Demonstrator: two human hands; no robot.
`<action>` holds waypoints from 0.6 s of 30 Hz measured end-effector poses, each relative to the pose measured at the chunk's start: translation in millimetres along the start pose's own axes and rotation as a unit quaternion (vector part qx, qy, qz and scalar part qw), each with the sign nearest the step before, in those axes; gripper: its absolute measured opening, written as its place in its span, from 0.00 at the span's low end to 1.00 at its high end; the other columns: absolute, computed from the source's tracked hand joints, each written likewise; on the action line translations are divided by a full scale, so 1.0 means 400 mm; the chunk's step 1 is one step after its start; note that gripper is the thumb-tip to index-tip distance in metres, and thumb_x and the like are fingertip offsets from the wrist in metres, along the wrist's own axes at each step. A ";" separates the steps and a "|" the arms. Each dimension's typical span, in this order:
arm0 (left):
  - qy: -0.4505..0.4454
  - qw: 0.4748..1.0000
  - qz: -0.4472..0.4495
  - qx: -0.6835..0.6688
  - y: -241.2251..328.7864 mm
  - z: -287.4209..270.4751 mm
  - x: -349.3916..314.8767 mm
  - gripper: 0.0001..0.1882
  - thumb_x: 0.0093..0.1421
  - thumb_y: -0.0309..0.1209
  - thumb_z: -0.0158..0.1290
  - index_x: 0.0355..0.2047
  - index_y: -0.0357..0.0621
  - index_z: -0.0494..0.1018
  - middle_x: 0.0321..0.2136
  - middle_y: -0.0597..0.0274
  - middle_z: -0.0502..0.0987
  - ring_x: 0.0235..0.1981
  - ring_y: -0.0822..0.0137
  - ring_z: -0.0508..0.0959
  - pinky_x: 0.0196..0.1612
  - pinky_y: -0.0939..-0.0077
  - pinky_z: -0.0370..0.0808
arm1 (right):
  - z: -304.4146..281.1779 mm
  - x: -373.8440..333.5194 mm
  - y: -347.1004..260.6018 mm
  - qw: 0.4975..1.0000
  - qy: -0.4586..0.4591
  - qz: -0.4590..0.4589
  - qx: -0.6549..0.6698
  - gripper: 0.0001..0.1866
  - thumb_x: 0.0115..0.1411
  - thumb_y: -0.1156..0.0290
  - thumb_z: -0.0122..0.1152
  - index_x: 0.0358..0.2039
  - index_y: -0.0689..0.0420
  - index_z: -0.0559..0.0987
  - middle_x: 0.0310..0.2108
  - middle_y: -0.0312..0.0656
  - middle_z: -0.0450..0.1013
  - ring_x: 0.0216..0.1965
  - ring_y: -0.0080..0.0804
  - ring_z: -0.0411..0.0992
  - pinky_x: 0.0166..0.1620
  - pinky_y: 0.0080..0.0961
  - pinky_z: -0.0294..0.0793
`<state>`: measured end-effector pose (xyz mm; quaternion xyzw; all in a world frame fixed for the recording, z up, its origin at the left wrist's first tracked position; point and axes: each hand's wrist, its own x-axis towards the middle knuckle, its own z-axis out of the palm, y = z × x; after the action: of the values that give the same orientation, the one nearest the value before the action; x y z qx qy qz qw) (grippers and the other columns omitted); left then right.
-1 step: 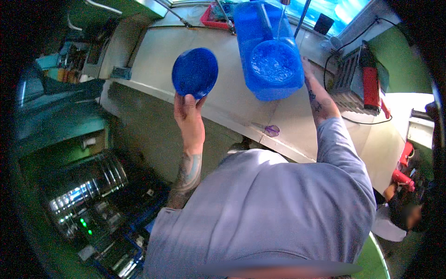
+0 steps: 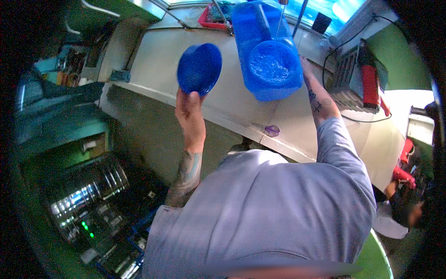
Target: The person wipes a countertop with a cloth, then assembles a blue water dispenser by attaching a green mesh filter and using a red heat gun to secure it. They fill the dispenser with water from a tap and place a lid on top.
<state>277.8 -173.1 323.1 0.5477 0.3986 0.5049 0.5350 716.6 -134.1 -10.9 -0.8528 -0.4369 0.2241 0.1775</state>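
My left hand (image 2: pixel 189 114) is raised and grips the rim of a round blue bowl (image 2: pixel 200 67), which is tilted on edge above the beige counter (image 2: pixel 232 104). My right hand (image 2: pixel 308 69) holds a large blue translucent container (image 2: pixel 267 51) by its side. The fingers are mostly hidden behind it. The container's mouth faces me with water inside, and a thin stream of water (image 2: pixel 279 21) falls into it from above.
A small purple object (image 2: pixel 272 130) lies near the counter's front edge. A red tray (image 2: pixel 211 18) stands at the back, and a red-and-black device (image 2: pixel 369 79) on a metal rack at the right. Shiny metal cylinders (image 2: pixel 88 190) sit lower left. Another person (image 2: pixel 399 209) is lower right.
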 end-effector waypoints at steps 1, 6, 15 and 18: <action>-0.048 0.997 0.036 0.057 0.014 0.033 0.042 0.26 0.66 0.39 0.50 0.60 0.39 0.62 0.57 0.52 0.67 0.56 0.55 0.71 0.59 0.59 0.69 | -0.007 0.009 0.005 0.999 0.013 0.008 0.034 0.30 0.60 0.53 0.54 0.55 0.63 0.70 0.55 0.57 0.66 0.58 0.53 0.66 0.56 0.46 0.68; -0.334 0.772 0.375 0.390 0.017 0.166 0.175 0.24 0.61 0.37 0.56 0.57 0.48 0.69 0.59 0.54 0.68 0.60 0.54 0.67 0.63 0.60 0.62 | -0.167 -0.115 -0.055 0.978 0.081 0.010 0.193 0.40 0.61 0.43 0.53 0.60 0.65 0.64 0.60 0.55 0.64 0.59 0.47 0.65 0.60 0.36 0.64; -0.377 0.925 -0.032 -0.032 -0.117 0.248 0.418 0.39 0.65 0.57 0.43 0.63 0.35 0.57 0.59 0.50 0.65 0.60 0.57 0.66 0.64 0.61 0.57 | -0.189 -0.609 -0.054 0.839 0.159 0.100 0.510 0.29 0.65 0.47 0.52 0.56 0.57 0.70 0.51 0.41 0.71 0.53 0.33 0.70 0.53 0.33 0.68; -0.383 0.923 -0.020 0.020 -0.143 0.271 0.399 0.49 0.62 0.66 0.37 0.66 0.34 0.48 0.61 0.48 0.62 0.61 0.58 0.65 0.66 0.62 0.54 | -0.157 -0.663 0.102 0.900 0.186 0.192 0.343 0.22 0.64 0.54 0.55 0.51 0.57 0.74 0.40 0.43 0.77 0.46 0.37 0.74 0.47 0.33 0.73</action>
<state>417.5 -31.0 295.8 0.7017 0.1845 0.2378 0.6457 640.2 -382.4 81.6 -0.8323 -0.1200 0.2270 0.4913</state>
